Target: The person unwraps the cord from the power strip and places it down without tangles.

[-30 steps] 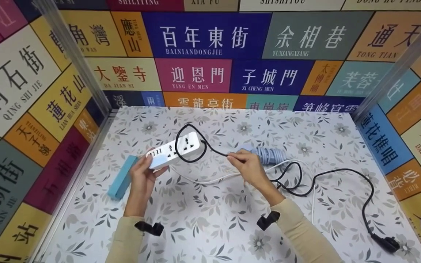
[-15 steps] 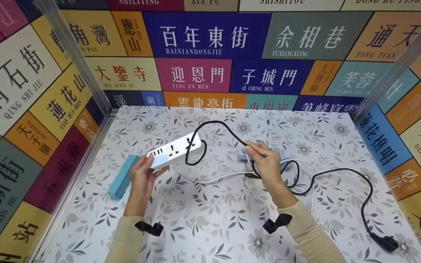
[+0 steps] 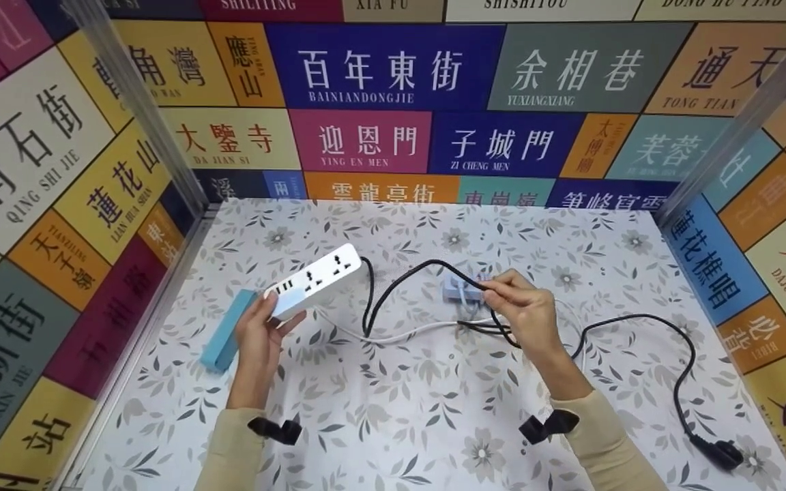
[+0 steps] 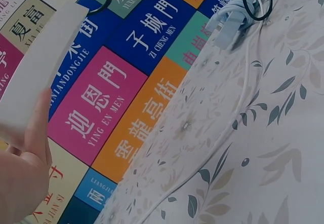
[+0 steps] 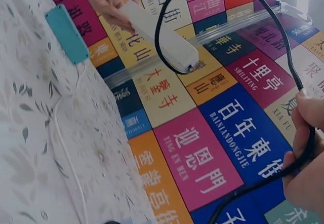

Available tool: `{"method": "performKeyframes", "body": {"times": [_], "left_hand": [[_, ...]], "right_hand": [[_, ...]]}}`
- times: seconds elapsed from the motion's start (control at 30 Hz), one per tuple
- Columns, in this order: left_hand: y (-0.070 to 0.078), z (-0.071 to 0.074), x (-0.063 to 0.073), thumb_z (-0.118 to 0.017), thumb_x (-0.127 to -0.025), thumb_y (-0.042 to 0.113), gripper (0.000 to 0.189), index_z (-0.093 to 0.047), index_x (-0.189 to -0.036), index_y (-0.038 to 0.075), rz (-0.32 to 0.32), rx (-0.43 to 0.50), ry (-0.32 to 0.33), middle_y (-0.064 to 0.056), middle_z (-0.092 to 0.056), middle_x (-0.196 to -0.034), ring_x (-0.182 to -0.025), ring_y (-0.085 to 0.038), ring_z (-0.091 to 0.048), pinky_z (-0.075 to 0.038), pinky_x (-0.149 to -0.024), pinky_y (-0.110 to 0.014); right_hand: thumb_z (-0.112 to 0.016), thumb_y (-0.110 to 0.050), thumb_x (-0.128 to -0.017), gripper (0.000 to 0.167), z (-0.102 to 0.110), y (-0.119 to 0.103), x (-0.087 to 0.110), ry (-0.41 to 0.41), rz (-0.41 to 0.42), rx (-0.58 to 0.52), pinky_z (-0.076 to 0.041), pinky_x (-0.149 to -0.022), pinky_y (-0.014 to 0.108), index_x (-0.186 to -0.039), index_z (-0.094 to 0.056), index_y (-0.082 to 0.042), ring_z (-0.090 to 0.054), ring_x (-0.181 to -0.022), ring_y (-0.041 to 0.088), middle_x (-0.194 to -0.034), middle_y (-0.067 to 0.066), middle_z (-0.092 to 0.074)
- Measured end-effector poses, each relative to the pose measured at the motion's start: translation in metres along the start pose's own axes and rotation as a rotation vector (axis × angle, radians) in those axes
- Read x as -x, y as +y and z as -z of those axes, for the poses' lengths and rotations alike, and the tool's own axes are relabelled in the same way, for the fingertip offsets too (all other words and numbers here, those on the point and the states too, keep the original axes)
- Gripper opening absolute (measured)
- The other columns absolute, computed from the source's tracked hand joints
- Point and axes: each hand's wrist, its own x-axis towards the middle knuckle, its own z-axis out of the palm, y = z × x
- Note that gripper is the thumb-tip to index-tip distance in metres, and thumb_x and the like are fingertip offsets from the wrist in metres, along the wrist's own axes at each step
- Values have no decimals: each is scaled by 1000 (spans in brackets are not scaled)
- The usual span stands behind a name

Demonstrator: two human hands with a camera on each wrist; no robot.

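My left hand (image 3: 260, 337) grips the near end of a white power strip (image 3: 318, 279), raised and tilted, its sockets facing up. From the strip's far end runs a black cord (image 3: 427, 262), dipping in a loop before rising to my right hand (image 3: 529, 317), which pinches it between thumb and fingers. The right wrist view shows the cord (image 5: 281, 21) arcing across to the right hand (image 5: 309, 153). Beyond that hand the cord lies tangled on the table, ending in a black plug (image 3: 717, 451) at front right.
A teal bar (image 3: 228, 331) lies beside my left hand, with a white cord (image 5: 55, 127) leading from its end. Behind my right hand sits a light-blue block (image 3: 458, 290), wound with cord in the left wrist view. Sign-printed walls enclose the flower-patterned table (image 3: 393, 436).
My right hand has moved right along with the pinched black cord, opening out its loop in front of the strip. The left hand has shifted slightly left and tilted the strip more.
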Motion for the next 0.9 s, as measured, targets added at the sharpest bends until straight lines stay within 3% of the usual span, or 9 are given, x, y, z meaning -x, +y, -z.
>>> {"method": "performKeyframes", "body": {"times": [0.2, 0.33, 0.47, 0.67, 0.9], "left_hand": [[-2, 9, 1, -59, -102, 23, 47, -48, -143, 2, 4, 4, 44, -13, -54, -129, -109, -23, -68, -61, -97, -41], [-6, 15, 0, -58, -102, 23, 47, -47, -143, 2, -3, 11, 107, -12, -55, -130, -108, -19, -69, -62, -96, -39], [-9, 25, -2, -61, -101, 21, 46, -49, -141, 1, -16, 56, 187, -8, -59, -123, -104, -17, -69, -63, -95, -39], [-12, 40, -2, -61, -100, 20, 46, -49, -140, 1, -21, 67, 276, -6, -60, -118, -100, -15, -69, -63, -93, -37], [-21, 56, -3, -55, -103, 17, 57, -35, -154, 3, -22, 93, 351, -5, -51, -125, -106, -15, -62, -58, -102, -37]], "right_hand": [[-63, 26, -80, 24, 12, 1, 5, -179, 167, -2, -44, -56, 17, -99, -73, 15, -52, -73, 10, -89, 5, -67], [-65, 28, -77, 27, 18, 5, 9, -260, 228, 68, -42, -52, 21, -98, -74, 14, -52, -71, 13, -86, 15, -65], [-71, 23, -75, 26, 20, 9, 16, -283, 251, 225, -48, -56, 17, -97, -76, 10, -58, -74, 16, -81, 17, -65], [-80, 14, -73, 23, 18, 19, 26, -283, 329, 522, -44, -59, 13, -92, -80, 2, -54, -68, 14, -77, 4, -65], [-82, 2, -77, 21, 7, 46, 51, -322, 322, 704, -40, -51, 9, -96, -81, -5, -51, -60, 4, -78, -2, -65]]}}
